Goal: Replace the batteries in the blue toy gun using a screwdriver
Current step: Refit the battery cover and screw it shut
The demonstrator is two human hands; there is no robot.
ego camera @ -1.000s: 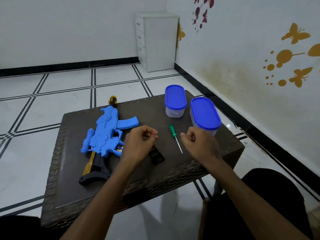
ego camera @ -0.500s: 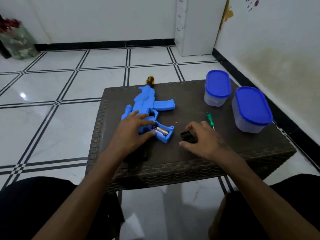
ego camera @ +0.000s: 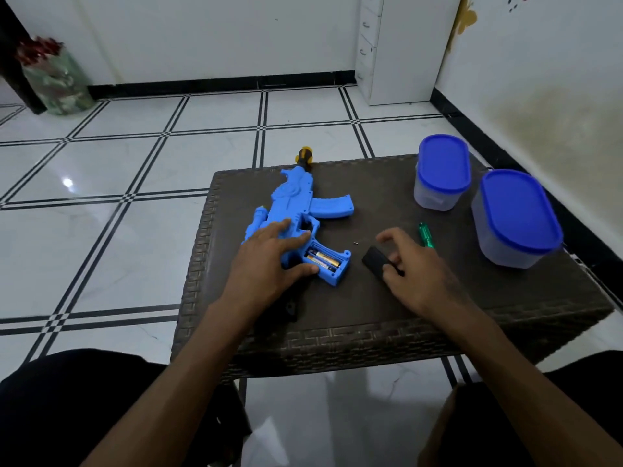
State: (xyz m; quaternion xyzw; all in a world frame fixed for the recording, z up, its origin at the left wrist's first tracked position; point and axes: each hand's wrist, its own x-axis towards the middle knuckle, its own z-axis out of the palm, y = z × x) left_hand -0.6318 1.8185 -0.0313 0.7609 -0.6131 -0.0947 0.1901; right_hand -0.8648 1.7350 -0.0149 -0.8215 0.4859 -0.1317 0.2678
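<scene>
The blue toy gun (ego camera: 296, 203) lies on the dark wicker table (ego camera: 371, 335), muzzle pointing away from me. Its grip compartment is uncovered and the batteries (ego camera: 322, 259) show inside. My left hand (ego camera: 269, 254) rests flat on the gun body with straight fingers, just left of the compartment. The black battery cover (ego camera: 373, 259) lies to the right of the grip. My right hand (ego camera: 414, 271) pinches its near end with thumb and curled fingers, index finger arched above. A tiny screw (ego camera: 356, 243) lies between gun and cover. The green screwdriver (ego camera: 425, 234) lies just beyond my right hand.
Two clear containers with blue lids stand at the table's right: a smaller one (ego camera: 441, 173) behind and a larger one (ego camera: 515, 217) nearer. A white drawer cabinet (ego camera: 397, 48) stands in the corner. A bag (ego camera: 57, 79) sits on the tiled floor, far left.
Both hands dropped from mid-air. The left came to rest on the gun, whose battery compartment now shows. The right settled on the black cover, then lifted its index finger.
</scene>
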